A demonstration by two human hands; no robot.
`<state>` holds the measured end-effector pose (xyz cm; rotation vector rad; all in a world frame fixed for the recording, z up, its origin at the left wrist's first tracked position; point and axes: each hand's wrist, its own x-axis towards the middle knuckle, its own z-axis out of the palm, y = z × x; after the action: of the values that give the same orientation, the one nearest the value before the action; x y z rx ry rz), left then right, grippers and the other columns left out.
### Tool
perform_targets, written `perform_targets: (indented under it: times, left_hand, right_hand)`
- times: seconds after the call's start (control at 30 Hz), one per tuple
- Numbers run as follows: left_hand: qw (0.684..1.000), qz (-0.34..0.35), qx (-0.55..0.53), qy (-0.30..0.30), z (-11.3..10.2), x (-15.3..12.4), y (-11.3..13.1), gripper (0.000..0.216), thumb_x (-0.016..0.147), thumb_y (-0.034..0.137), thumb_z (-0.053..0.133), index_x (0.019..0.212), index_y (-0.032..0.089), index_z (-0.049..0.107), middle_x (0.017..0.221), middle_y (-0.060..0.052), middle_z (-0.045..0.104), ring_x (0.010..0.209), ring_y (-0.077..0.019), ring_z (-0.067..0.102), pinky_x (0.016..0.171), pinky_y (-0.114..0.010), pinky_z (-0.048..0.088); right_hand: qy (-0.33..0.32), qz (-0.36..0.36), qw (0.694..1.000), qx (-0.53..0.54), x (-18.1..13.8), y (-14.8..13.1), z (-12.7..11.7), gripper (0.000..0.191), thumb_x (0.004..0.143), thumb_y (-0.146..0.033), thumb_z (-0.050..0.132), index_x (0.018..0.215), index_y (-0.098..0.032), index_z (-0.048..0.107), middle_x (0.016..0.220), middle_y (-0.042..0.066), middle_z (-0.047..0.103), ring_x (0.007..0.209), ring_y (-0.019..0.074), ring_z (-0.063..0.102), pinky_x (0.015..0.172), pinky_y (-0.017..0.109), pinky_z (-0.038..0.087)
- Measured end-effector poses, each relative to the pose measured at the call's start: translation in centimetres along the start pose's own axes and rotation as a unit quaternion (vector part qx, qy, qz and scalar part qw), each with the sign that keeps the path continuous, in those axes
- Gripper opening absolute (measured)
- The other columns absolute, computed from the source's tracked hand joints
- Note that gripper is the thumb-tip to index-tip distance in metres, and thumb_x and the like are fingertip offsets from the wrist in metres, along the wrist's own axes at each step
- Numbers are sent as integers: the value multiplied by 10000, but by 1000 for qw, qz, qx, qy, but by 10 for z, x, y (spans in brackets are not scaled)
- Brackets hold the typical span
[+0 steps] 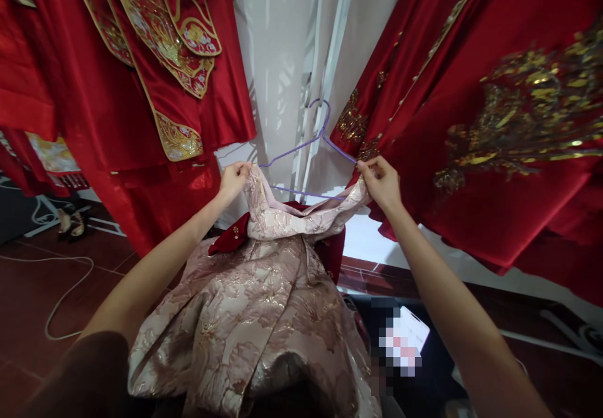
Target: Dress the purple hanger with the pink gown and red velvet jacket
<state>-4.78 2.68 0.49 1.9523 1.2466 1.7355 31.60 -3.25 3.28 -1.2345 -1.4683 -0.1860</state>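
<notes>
A pale pink brocade dress [254,305] with dark red velvet trim hangs from a thin purple wire hanger [311,145] in front of me. My left hand [233,181] is closed on the dress's left shoulder at the hanger's left end. My right hand [380,182] pinches the dress's right shoulder at the hanger's right end. The skirt spreads out below, toward my body.
Red satin gowns with gold embroidery hang at the left [141,79] and right [494,129]. A white wall and door frame [301,60] lie behind. A white cable [66,292] and shoes [70,223] are on the dark red floor. A phone [409,336] lies at lower right.
</notes>
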Motion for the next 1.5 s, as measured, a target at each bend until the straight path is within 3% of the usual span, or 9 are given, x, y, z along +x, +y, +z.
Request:
perform_targets:
  times: [0.13,0.4,0.57,0.67,0.8,1.0,1.2,1.3,1.5]
  left_hand:
    - [1000,-12,14,21,3,2,1,260,830,323,459,763,152,644,740,-37,657,707,-164,595,670,-247,446]
    - [971,-216,-41,93,-10,-5,-52,220,743,315,551,752,126,663,708,-36,654,651,-144,565,613,-233,430]
    - [962,-248,-65,96,-6,-10,-66,230,736,323,556,736,118,660,687,-38,642,626,-135,549,606,-237,440]
    - [967,-224,-76,94,-6,-11,-64,231,759,315,525,757,127,658,738,-44,652,656,-132,560,635,-235,451]
    - [985,-125,-73,89,-12,-10,-53,287,798,362,487,777,131,655,775,-52,660,705,-142,580,668,-234,457]
    - [999,-10,24,42,-27,-5,-33,335,836,402,457,842,138,663,788,-56,674,723,-157,598,641,-227,433]
    - [989,-53,134,37,-29,-2,-27,299,833,351,464,812,141,676,786,-82,689,737,-193,618,642,-253,417]
    - [995,-39,91,13,-25,1,-24,295,835,355,464,827,145,671,783,-68,688,734,-179,615,652,-245,430]
    - [995,93,-1,-41,-14,10,8,322,848,420,475,845,152,654,835,-45,680,783,-158,605,715,-240,453]
  right_hand:
    - [-3,6,1000,16,-1,-2,-2,362,788,-586,504,750,-231,562,603,-8,560,572,155,508,540,268,401]
    - [-12,-7,996,89,-1,-8,-3,383,763,-608,543,740,-226,550,608,-8,566,605,163,533,534,267,409]
    - [-8,-4,994,106,1,-2,2,365,765,-582,561,712,-221,544,603,-7,562,583,154,516,520,261,385]
    - [0,-4,996,84,1,1,2,337,777,-551,561,725,-218,555,616,-7,572,588,154,512,537,263,381]
    - [7,-3,999,47,1,4,1,313,785,-519,564,734,-210,565,600,-16,562,564,141,488,550,260,365]
    - [-10,7,998,64,1,4,1,305,786,-515,563,724,-216,553,611,-10,561,553,143,479,527,260,347]
    - [-11,18,995,93,1,3,3,300,776,-513,575,708,-222,538,573,-19,517,523,135,447,495,252,322]
    - [-23,24,994,107,1,5,4,309,760,-515,591,698,-217,537,560,-30,498,494,115,409,474,239,299]
    - [-42,41,985,163,1,9,6,324,743,-514,617,672,-212,521,538,-44,466,458,93,368,449,226,268]
